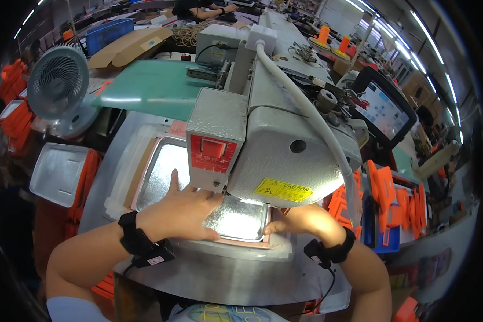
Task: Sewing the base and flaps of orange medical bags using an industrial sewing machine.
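A splayed left hand [187, 213] and a right hand [299, 219], grip unclear, apparently align a silver panel [242, 220] under a sewing machine [282, 153]; steady pressure seems needed next.

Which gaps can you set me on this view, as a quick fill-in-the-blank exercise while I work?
The left hand lies spread over the rimmed silver piece, and the strap on its wrist is ____. The round fan stands on the person's ____ side. The triangle-marked label on the grey machine is ____.

Missing words: black; left; yellow.
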`<state>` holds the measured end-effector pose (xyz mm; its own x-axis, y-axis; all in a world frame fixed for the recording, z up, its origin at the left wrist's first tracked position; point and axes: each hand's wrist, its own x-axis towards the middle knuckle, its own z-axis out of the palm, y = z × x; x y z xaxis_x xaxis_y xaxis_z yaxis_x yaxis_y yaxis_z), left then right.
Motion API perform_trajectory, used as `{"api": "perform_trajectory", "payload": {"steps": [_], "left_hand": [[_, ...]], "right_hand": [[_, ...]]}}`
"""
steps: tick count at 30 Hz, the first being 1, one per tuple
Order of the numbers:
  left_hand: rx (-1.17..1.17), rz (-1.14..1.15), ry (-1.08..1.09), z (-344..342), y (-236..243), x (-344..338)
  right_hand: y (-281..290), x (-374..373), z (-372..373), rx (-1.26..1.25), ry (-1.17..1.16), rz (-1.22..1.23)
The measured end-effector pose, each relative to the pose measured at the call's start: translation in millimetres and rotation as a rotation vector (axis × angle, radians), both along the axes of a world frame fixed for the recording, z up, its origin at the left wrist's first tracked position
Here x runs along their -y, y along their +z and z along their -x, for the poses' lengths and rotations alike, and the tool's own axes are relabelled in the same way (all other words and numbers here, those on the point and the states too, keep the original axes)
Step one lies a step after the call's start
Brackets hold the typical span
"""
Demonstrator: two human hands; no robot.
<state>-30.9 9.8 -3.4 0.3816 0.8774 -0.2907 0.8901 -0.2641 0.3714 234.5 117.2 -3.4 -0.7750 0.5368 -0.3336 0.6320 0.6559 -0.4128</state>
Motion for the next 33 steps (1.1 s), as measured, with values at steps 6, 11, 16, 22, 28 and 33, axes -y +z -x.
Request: {"api": "perform_trajectory", "payload": {"steps": [6,11,16,22,28,33], "left_hand": [[0.120,0.140,0.049,8,-5,-18],[0.196,-0.021,0.037,9,-6,-23],[0.461,0.115,0.212,18,-12,-26],[0.471,0.383,0.189,14,-28,-34],[0.524,0.395,0.141,-3,-38,-40],[0.636,0.413,0.152,-13,-36,-42]], "right_hand": [[-23,-21,-12,-0.020,-0.051,0.007],[-46,-34,-25,-0.240,-0.025,-0.149],[13,-20,-9,-0.367,-0.147,0.152],[54,4,-10,-0.580,-0.493,0.795],[59,1,-10,-0.620,-0.329,0.499],[44,-12,-19,-0.387,0.057,-0.123]]}}
